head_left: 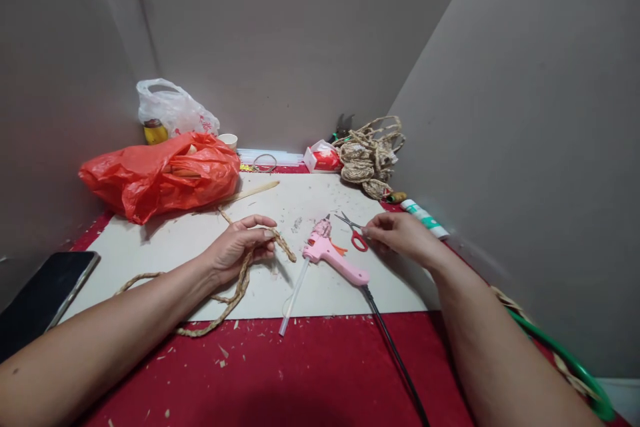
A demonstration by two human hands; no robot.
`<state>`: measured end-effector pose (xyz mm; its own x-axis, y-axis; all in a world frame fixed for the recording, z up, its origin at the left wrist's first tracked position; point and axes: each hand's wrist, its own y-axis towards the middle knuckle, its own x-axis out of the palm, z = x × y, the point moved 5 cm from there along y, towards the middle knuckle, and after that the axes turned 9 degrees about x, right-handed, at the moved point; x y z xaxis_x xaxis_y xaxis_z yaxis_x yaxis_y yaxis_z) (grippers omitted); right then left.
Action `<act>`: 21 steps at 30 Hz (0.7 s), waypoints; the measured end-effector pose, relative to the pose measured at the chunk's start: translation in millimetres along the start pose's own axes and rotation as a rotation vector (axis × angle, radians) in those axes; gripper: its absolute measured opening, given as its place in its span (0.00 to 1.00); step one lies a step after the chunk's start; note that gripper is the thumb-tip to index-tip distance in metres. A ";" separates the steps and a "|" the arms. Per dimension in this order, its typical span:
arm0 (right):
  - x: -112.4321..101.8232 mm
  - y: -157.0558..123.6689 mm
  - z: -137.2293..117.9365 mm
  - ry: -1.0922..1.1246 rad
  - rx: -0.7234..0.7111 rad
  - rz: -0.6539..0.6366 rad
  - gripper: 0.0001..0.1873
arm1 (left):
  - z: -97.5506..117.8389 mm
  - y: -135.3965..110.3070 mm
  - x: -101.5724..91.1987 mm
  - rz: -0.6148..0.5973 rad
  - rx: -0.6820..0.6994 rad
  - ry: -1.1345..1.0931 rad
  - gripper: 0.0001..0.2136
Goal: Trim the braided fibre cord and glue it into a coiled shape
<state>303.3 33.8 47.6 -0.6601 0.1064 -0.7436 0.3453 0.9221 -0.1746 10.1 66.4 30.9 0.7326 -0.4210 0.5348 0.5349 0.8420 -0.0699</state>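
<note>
My left hand (240, 245) is curled around a braided straw rope (235, 293), pinching it near its end on the white board (310, 287). The rope trails back toward me and loops off to the left. My right hand (397, 235) rests by the small red-handled scissors (354, 232), fingertips touching their handle, fingers loosely closed. Between both hands lies a pink glue gun (336, 259) with a clear glue stick (294, 297) sticking out behind and a black cord (395, 353) running toward me.
An orange plastic bag (160, 177) and a white bag (175, 110) sit at back left. A pile of braided rope (367, 157) and a red packet (324, 159) lie at the back right corner. A phone (43, 297) lies at left; a green hoop (565, 360) at right. Walls close in on three sides.
</note>
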 end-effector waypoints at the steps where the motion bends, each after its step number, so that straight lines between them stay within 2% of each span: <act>1: -3.2 -3.1 -4.9 0.006 -0.015 0.084 0.15 | -0.1 0.3 -0.2 0.002 0.003 -0.006 0.09; 3: -6.6 -16.3 -20.9 0.036 -0.110 0.249 0.15 | -0.4 0.3 0.2 0.015 0.005 -0.023 0.07; 4: -6.2 -27.1 -32.7 0.066 -0.223 0.325 0.14 | -0.8 -0.4 1.2 0.026 0.003 -0.033 0.06; 5: -2.2 -39.8 -45.4 0.094 -0.364 0.348 0.13 | -1.3 -1.6 2.8 0.041 -0.002 -0.044 0.06; 7: 15.5 -66.4 -68.6 0.082 -0.631 0.252 0.11 | -3.1 -5.9 8.6 0.074 -0.019 -0.072 0.06; 8: 25.3 -78.8 -76.9 0.074 -0.728 0.196 0.15 | -4.5 -9.0 12.8 0.086 -0.031 -0.086 0.06; 10: 41.2 -100.1 -88.3 0.102 -0.875 0.115 0.23 | -8.0 -16.4 23.0 0.096 -0.056 -0.110 0.05; 11: 46.1 -108.0 -91.8 0.130 -0.922 0.109 0.23 | -9.6 -20.4 28.3 0.096 -0.064 -0.122 0.05; 13: 51.4 -117.7 -95.3 0.180 -0.952 0.127 0.17 | -12.2 -28.1 38.2 0.092 -0.072 -0.150 0.04; 17: 48.8 -118.4 -93.1 0.301 -0.820 0.174 0.09 | -16.0 -40.8 54.0 0.049 -0.114 -0.185 0.04; 21: 42.9 -116.1 -91.8 0.369 -0.763 0.119 0.03 | -17.8 -47.0 60.4 -0.007 -0.126 -0.162 0.05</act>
<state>173.7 -34.5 95.2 -0.8685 0.2102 -0.4489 -0.0308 0.8810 0.4721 36.6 -4.6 51.5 0.6565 -0.3586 0.6637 0.5959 0.7860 -0.1647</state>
